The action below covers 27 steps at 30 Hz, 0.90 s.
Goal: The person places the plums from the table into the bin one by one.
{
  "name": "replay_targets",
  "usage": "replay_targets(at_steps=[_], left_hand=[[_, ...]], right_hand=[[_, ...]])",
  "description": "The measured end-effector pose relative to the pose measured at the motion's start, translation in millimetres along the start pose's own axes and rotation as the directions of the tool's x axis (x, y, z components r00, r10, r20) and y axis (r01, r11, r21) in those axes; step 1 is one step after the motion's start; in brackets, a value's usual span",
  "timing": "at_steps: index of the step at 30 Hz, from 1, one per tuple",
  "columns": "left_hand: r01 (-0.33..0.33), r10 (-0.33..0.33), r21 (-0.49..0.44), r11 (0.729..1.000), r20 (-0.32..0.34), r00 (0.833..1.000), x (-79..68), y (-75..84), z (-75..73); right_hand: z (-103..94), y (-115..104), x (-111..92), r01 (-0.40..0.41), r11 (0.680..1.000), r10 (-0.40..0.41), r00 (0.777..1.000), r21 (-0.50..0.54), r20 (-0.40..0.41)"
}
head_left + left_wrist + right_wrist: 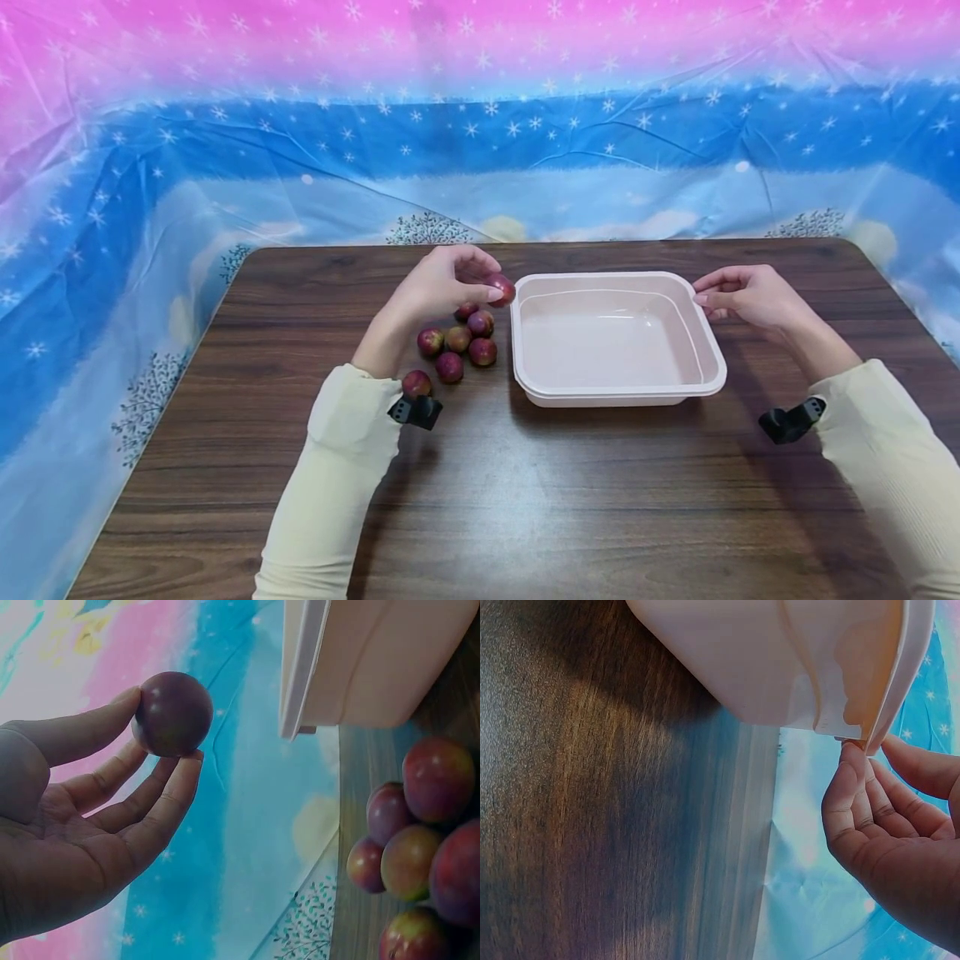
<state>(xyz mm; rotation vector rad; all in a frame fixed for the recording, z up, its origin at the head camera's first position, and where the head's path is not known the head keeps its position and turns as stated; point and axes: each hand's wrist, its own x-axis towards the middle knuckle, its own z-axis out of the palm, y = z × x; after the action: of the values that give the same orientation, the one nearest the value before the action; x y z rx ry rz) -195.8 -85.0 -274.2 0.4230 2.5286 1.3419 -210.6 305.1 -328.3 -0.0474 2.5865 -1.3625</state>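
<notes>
My left hand (438,285) pinches a dark red plum (502,289) between thumb and fingertips, just off the left rim of a pale pink plastic basin (618,390). In the left wrist view that plum (174,714) is held up clear of the table. Below and beside the left hand, several red and yellowish plums (449,367) lie in a loose cluster. At the basin's far right corner, my right hand (761,298) grips the rim with thumb and fingers, also seen in the right wrist view on the basin (727,652). The basin's visible inside holds nothing.
The basin and plums are on a brown wood-grain table (570,508). A snowflake-patterned cloth (465,133) hangs behind and at the sides. Black wrist cameras (417,412) sit on both cream sleeves.
</notes>
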Motion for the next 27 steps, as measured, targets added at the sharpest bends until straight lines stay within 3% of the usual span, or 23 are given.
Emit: replay_targets(at_steps=[5,11,17,27], left_hand=[[-0.026,0.026,0.000,1.000,-0.005,1.000,4.5,0.9,8.4],[-0.011,0.011,-0.041,0.999,0.001,1.000,10.0,1.4,20.4],[-0.003,0.003,-0.002,1.000,0.012,1.000,14.3,-0.1,30.1],[-0.001,0.001,-0.025,1.000,0.007,1.000,15.6,-2.3,38.3]], right_hand=[[0.3,-1,-1,-0.005,1.000,0.005,1.000,-0.010,-0.004],[0.6,-1,0,-0.007,1.000,0.007,1.000,-0.023,-0.007],[0.5,-1,0,-0.002,1.000,0.002,1.000,-0.023,-0.008],[0.5,-1,1,-0.009,1.000,0.009,1.000,-0.026,-0.010]])
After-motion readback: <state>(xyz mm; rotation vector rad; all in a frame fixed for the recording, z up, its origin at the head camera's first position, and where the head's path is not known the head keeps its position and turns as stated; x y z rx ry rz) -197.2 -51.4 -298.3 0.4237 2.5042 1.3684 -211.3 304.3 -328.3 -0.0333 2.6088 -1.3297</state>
